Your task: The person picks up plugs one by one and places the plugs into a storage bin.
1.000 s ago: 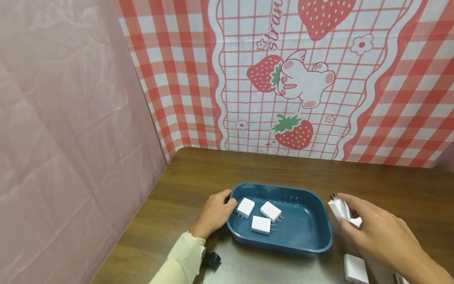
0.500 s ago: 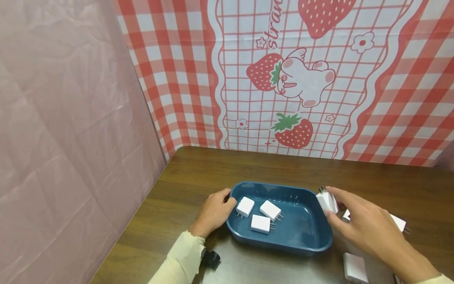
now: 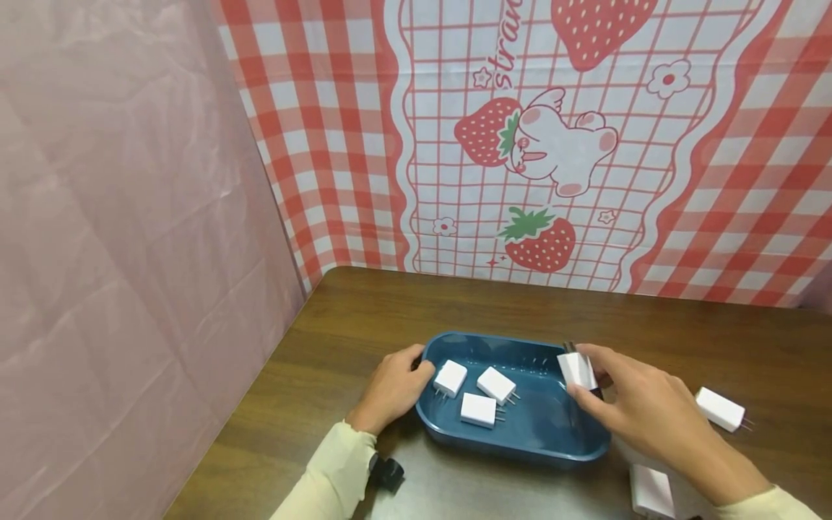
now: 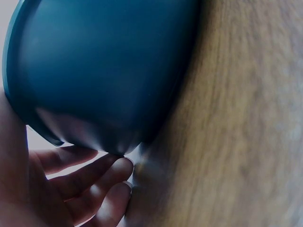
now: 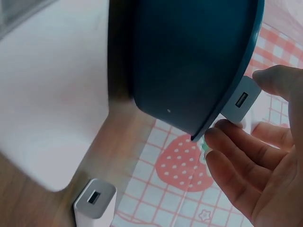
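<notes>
My right hand (image 3: 640,404) pinches a white USB wall charger (image 3: 577,370) between thumb and fingers, over the right end of a blue rectangular tray (image 3: 500,449). Its metal prongs point up and away; the USB port on its end face shows in the right wrist view. At the opposite end, my left hand (image 3: 393,390) grips the tray, thumb at the rim and fingers (image 4: 116,172) against the outer wall. Inside lie a charger (image 3: 451,378) at the left, a second charger (image 3: 497,386) near the middle and a third charger (image 3: 478,410) in front.
Right of the tray, a white charger (image 3: 720,409) lies on the wooden table (image 3: 364,303). Another white block (image 3: 651,491) is near the front. A strawberry-print checked cloth (image 3: 448,180) hangs behind the table, and a pinkish sheet (image 3: 143,253) at the left.
My right hand has moved left with the charger, from beside the tray to over its right end. The charger on the right has come into view. My left hand has stayed put.
</notes>
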Demonstrator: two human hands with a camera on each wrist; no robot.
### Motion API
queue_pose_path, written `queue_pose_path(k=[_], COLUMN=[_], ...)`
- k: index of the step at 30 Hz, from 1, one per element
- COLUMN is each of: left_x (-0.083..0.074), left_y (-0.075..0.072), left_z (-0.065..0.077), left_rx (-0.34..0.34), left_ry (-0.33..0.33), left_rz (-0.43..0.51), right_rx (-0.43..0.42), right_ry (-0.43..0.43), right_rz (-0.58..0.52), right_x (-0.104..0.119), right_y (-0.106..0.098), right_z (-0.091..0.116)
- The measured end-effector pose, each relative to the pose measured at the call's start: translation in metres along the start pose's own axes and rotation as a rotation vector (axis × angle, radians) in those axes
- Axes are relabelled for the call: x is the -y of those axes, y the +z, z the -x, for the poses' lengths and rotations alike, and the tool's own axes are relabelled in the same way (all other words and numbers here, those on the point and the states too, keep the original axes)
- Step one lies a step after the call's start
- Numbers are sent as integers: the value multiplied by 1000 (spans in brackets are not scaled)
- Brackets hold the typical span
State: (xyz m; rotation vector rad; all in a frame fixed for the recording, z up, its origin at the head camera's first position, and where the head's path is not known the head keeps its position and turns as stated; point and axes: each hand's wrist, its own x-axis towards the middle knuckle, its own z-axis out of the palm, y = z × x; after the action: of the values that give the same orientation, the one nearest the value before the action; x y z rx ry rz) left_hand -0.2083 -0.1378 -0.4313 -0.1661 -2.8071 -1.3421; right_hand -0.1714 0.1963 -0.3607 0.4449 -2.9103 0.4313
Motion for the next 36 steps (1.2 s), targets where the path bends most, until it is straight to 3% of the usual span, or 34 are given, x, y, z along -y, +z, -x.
queue_pose_path(k=[36], left_x=[1], left_y=[1], left_z=[-2], left_rx=[2], left_ry=[4], left_rz=[8], right_rx=[103], right_ry=[-74], right_rz=[101], right_x=[7], right_y=[13], right_z=[-29])
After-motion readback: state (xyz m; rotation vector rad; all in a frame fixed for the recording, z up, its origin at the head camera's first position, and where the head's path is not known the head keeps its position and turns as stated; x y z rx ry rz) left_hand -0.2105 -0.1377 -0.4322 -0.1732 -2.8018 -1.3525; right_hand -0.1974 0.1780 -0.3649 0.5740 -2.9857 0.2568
